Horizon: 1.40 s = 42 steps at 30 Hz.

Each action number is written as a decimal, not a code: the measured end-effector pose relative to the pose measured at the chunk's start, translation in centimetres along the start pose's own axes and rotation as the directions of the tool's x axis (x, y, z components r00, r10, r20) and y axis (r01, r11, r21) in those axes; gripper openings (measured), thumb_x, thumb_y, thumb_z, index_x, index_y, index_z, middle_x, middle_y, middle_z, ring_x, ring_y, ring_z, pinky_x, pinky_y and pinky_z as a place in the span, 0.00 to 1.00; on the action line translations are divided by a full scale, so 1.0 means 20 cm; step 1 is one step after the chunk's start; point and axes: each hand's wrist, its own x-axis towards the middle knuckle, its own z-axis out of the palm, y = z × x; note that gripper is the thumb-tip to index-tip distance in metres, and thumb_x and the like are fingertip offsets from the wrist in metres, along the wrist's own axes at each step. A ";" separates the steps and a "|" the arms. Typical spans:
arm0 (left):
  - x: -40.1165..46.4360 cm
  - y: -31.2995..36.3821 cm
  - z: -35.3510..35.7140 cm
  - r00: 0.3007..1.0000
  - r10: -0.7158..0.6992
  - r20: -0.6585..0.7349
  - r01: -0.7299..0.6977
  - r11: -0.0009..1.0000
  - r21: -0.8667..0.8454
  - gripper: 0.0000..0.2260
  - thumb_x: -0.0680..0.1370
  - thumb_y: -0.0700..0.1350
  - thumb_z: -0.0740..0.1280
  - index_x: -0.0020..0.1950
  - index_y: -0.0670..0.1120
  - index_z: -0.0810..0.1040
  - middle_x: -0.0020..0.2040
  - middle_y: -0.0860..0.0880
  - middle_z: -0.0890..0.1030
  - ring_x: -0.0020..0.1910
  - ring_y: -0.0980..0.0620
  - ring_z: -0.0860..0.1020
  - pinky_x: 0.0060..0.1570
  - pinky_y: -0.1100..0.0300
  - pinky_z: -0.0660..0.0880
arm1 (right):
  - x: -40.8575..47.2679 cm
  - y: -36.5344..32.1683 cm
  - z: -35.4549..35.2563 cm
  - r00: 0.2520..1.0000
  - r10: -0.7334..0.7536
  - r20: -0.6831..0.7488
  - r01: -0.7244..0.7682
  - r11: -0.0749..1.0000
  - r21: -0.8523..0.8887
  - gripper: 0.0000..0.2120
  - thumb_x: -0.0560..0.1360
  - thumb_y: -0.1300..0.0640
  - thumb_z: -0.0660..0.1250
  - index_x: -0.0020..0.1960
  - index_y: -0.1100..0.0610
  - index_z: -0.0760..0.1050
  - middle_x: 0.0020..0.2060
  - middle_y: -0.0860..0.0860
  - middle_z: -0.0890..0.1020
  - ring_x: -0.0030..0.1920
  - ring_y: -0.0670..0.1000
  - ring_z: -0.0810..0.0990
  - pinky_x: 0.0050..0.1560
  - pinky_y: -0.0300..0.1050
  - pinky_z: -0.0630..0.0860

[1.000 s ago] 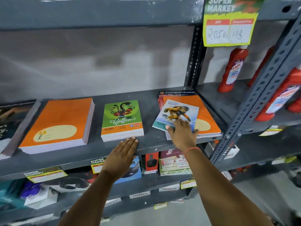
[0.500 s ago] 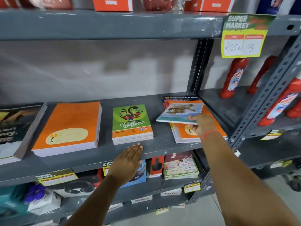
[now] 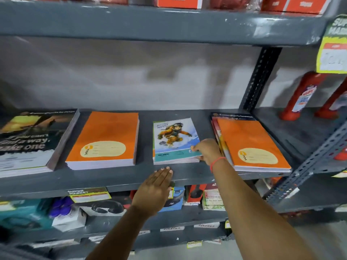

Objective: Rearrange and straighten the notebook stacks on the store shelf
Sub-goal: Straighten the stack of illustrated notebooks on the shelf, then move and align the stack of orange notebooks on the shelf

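Note:
Several notebook stacks lie on the grey shelf. A blue notebook with a snowboarder cover now lies on top of the small middle stack, covering the green coffee cover. My right hand grips its lower right corner. My left hand lies flat on the shelf's front edge, fingers together, holding nothing. An orange stack sits to the left, a dark quote-cover stack at the far left, and a fanned, uneven orange-topped stack to the right.
A slotted grey upright separates this bay from the right one, where red bottles stand. Red boxes line the shelf above. Boxed electronics and booklets fill the shelf below. A yellow price tag hangs at the upper right.
My right hand lifted the snowboarder notebook off the right orange stack and carried it left onto the coffee stack. My left hand stayed on the shelf edge.

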 end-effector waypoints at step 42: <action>1.00 0.63 -0.28 0.626 -0.411 0.663 0.650 -0.195 -0.734 0.12 0.77 0.36 0.61 0.38 0.51 0.70 0.37 0.47 0.77 0.18 0.59 0.76 0.23 0.69 0.76 | -0.06 0.14 -1.12 0.981 0.137 -0.138 -0.105 0.970 0.219 0.18 0.69 0.74 0.67 0.28 0.58 0.65 0.10 0.47 0.71 0.10 0.42 0.67 0.11 0.28 0.58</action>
